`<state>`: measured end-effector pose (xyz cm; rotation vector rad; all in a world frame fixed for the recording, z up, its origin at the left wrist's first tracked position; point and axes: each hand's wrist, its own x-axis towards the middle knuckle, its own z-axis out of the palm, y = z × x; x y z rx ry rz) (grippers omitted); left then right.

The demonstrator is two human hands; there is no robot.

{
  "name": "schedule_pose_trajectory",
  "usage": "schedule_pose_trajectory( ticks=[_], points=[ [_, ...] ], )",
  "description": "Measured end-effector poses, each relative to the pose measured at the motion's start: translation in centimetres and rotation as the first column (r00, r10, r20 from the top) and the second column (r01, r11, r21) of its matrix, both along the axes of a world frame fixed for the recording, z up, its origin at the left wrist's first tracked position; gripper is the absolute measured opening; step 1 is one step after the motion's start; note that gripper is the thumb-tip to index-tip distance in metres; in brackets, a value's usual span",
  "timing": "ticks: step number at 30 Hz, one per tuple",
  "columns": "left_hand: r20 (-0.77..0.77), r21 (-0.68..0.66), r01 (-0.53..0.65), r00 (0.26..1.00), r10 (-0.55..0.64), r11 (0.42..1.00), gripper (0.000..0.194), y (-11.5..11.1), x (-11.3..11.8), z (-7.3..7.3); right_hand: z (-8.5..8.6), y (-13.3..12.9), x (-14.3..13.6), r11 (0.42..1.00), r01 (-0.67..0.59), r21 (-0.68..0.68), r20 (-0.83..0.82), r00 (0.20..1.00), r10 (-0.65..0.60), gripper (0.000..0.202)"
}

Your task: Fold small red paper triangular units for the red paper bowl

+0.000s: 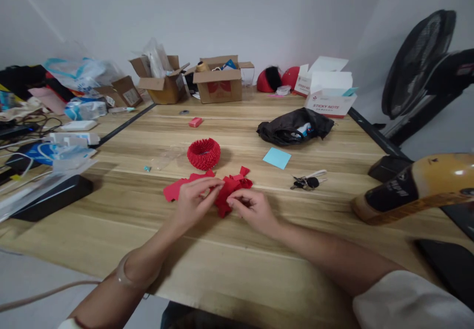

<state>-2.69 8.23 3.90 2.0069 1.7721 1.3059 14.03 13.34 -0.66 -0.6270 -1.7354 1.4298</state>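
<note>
Several red paper pieces (229,194) lie in a loose heap on the wooden table, flat strips to the left and small folded bits to the right. Over the heap, my left hand (196,198) has thumb and forefinger pinched together. My right hand (255,210) is closed in a similar pinch at the heap's right side, a short gap from the left. What either pinch holds is too small or hidden to make out. Just behind the heap stands a round red bowl (204,155) built of many folded paper units, with an open top.
A blue paper square (277,158), keys (309,182) and a black plastic bag (296,127) lie to the right. A large bottle (414,188) and a fan (418,62) are farther right. Cardboard boxes (217,86) line the back. Cables and a black case (54,198) occupy the left.
</note>
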Motion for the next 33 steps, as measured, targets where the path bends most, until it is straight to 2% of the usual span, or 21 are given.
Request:
schedule_pose_trajectory(
  ticks=[4,9,12,15,20,25,30,33],
  points=[
    [0.2,-0.113,0.121,0.975,-0.097,0.986,0.014,0.12,0.73,-0.5,-0.13,0.08,0.01,1.0,-0.02,-0.017,0.017,1.0,0.021,0.018],
    [0.469,-0.16,0.181,0.879,-0.087,0.97,0.013,0.35,0.57,-0.87,-0.09,0.11,-0.01,0.998,-0.009,-0.066,0.01,1.0,0.01,0.02],
    [0.557,-0.168,0.218,0.826,-0.09,0.961,0.014,0.35,0.62,-0.56,-0.1,0.12,-0.09,0.993,-0.012,-0.115,-0.021,1.0,0.01,0.02],
    [0.573,-0.192,0.245,0.814,-0.094,0.95,0.016,0.4,0.75,-0.39,-0.22,0.14,-0.15,0.992,-0.036,-0.12,-0.028,0.999,0.033,0.02],
    [0.584,-0.247,0.225,0.811,-0.04,0.943,0.023,0.52,0.57,-0.76,-0.53,0.23,-0.18,0.997,-0.052,-0.064,0.005,0.999,0.052,0.025],
    [0.503,-0.201,0.221,0.859,-0.093,0.954,0.013,0.55,0.39,-0.55,-0.5,0.23,-0.19,0.998,-0.054,-0.018,-0.001,0.999,0.054,0.026],
    [0.586,-0.249,0.291,0.805,-0.095,0.924,0.012,0.54,0.55,-0.28,-0.39,0.18,-0.21,0.998,-0.055,0.002,0.022,0.998,0.055,0.025],
    [0.612,-0.268,0.263,0.789,-0.047,0.927,0.013,0.51,0.58,-0.37,-0.37,0.19,-0.2,0.997,-0.072,0.004,0.028,0.997,0.072,0.025]
  ],
)
